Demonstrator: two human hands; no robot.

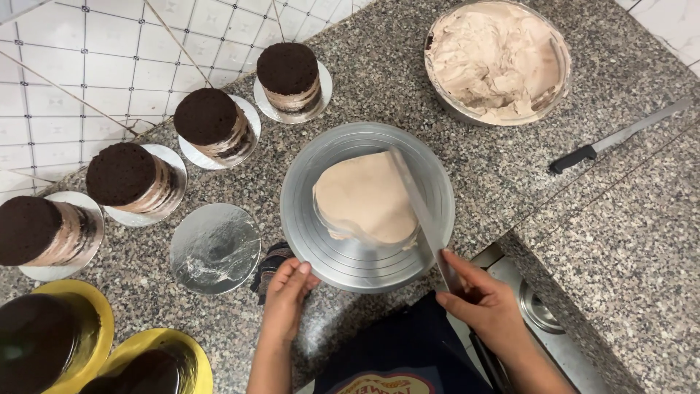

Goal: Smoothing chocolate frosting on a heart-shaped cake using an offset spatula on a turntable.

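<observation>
Even, fairly bright overhead light falls on the metal turntable (332, 252), which shows soft glare along its near rim. Shadows around it are short and faint. The spatula blade (419, 211) crossing it is smeared by motion blur. Left of the turntable, the tile lines bow from wide-angle distortion.

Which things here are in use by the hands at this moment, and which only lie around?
In use: left hand on turntable; right hand holding long spatula against frosted cake.

Lying about: bowl of frosting, black-handled knife, four dark layered cakes, empty silver board.
</observation>
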